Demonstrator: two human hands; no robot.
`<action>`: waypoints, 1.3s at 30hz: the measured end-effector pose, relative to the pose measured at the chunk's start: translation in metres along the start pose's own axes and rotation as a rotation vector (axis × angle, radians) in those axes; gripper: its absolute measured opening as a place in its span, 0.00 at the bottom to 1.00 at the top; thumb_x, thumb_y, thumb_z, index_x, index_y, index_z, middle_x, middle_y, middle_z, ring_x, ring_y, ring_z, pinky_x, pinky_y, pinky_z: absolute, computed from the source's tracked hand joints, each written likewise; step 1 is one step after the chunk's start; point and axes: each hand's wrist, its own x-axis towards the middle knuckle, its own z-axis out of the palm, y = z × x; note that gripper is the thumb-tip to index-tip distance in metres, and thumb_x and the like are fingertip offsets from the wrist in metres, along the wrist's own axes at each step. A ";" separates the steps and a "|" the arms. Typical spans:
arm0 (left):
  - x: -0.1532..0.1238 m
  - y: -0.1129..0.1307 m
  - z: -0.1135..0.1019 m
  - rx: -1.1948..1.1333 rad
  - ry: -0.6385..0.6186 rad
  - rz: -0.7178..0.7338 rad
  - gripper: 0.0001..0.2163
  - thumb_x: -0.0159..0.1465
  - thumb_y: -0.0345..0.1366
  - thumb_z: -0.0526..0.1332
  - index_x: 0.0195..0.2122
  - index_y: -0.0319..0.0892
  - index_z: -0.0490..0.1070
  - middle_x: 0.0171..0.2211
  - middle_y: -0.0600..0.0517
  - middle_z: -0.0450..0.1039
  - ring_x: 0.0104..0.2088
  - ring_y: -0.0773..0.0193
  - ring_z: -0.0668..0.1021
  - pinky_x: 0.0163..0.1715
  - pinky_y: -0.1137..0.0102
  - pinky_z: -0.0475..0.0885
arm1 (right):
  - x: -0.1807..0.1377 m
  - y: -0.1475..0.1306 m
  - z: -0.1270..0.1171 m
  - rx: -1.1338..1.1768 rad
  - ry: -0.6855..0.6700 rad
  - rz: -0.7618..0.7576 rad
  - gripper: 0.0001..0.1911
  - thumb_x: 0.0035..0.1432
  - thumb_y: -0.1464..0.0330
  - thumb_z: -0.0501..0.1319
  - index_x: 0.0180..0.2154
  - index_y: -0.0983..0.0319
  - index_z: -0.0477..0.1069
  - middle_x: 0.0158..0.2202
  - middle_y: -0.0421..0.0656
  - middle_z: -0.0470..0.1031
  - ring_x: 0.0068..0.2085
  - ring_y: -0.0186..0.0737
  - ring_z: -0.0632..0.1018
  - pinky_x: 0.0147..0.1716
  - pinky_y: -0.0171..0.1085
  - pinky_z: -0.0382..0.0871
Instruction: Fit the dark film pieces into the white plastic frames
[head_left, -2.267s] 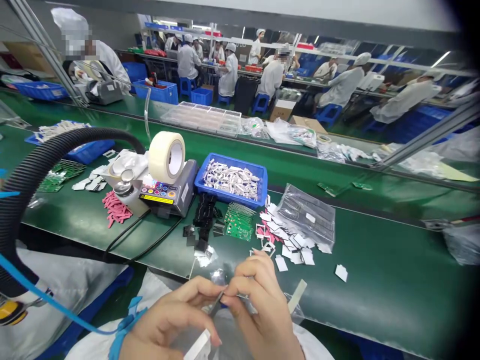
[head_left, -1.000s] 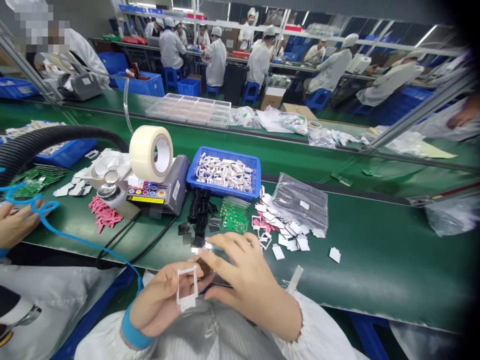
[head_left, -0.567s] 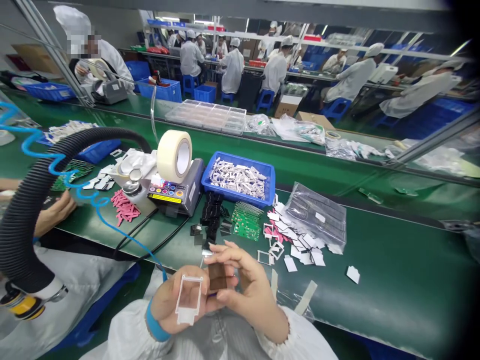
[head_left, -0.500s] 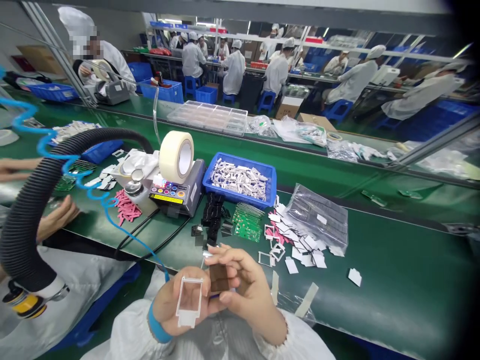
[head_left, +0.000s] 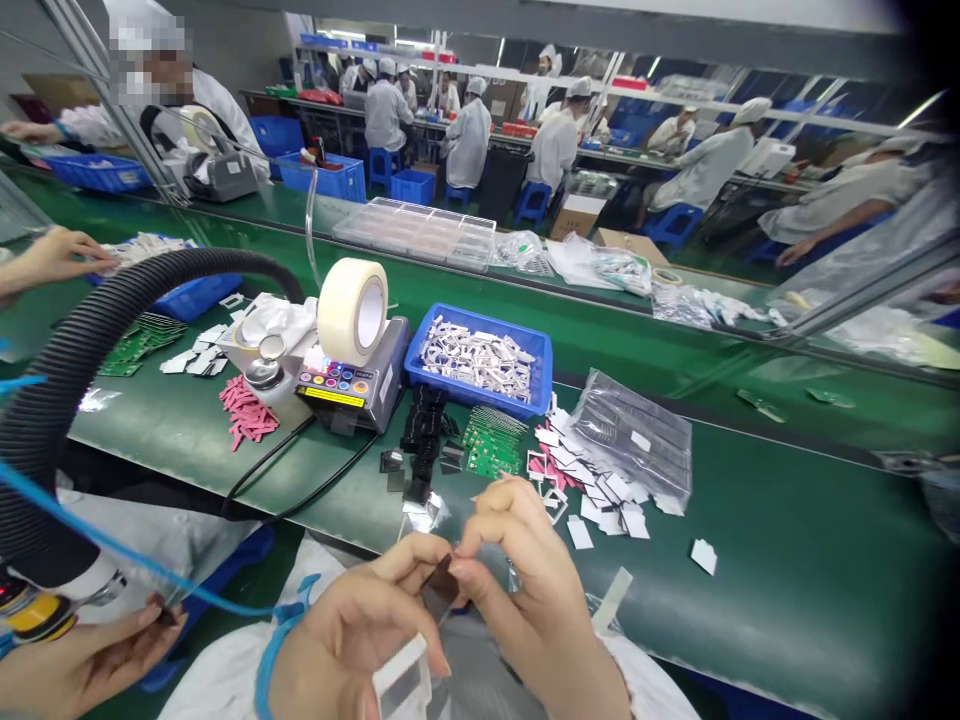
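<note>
My left hand (head_left: 367, 615) is closed on a white plastic frame (head_left: 403, 677), low in the view, with the thumb and palm around it. Its fingertips also touch a small dark brown translucent panel (head_left: 438, 592), which is tilted and held between both hands. My right hand (head_left: 525, 585) pinches the upper edge of this panel between thumb and fingers. On the bench beyond the hands lie green circuit boards (head_left: 493, 440), black strips (head_left: 424, 440) and a piece of shiny clear film (head_left: 426, 514).
A blue bin (head_left: 546, 385) holds white frames. Beside it are a tape dispenser (head_left: 345, 395), white cards (head_left: 592, 480) and a bagged black tray (head_left: 637, 435). A black hose (head_left: 161, 268) arches at left. A co-worker's hand (head_left: 112, 650) is at lower left, another hand (head_left: 56, 260) above.
Both hands have come nearer to me, and the panel has tilted from facing me to edge-up between my fingers. The white frame has dropped lower. Co-worker hands at left have moved.
</note>
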 end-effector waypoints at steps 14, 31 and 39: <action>0.002 0.003 0.000 0.248 0.007 0.040 0.17 0.51 0.50 0.63 0.37 0.47 0.77 0.44 0.44 0.62 0.48 0.52 0.67 0.50 0.59 0.61 | 0.001 0.004 0.000 -0.028 -0.004 -0.003 0.08 0.60 0.74 0.55 0.28 0.60 0.63 0.28 0.38 0.62 0.34 0.38 0.65 0.37 0.42 0.59; 0.002 -0.002 -0.008 0.200 0.028 0.012 0.16 0.52 0.49 0.63 0.37 0.45 0.76 0.43 0.45 0.60 0.48 0.51 0.66 0.50 0.56 0.60 | -0.001 0.012 0.011 -0.084 -0.036 0.038 0.08 0.61 0.75 0.53 0.30 0.60 0.60 0.29 0.38 0.62 0.34 0.36 0.65 0.44 0.45 0.53; 0.002 0.001 -0.014 0.041 0.094 -0.154 0.16 0.50 0.49 0.64 0.34 0.44 0.78 0.42 0.46 0.60 0.47 0.54 0.67 0.48 0.60 0.61 | 0.004 0.012 0.011 -0.107 -0.202 0.006 0.06 0.60 0.76 0.50 0.31 0.60 0.58 0.32 0.39 0.61 0.37 0.38 0.65 0.49 0.49 0.52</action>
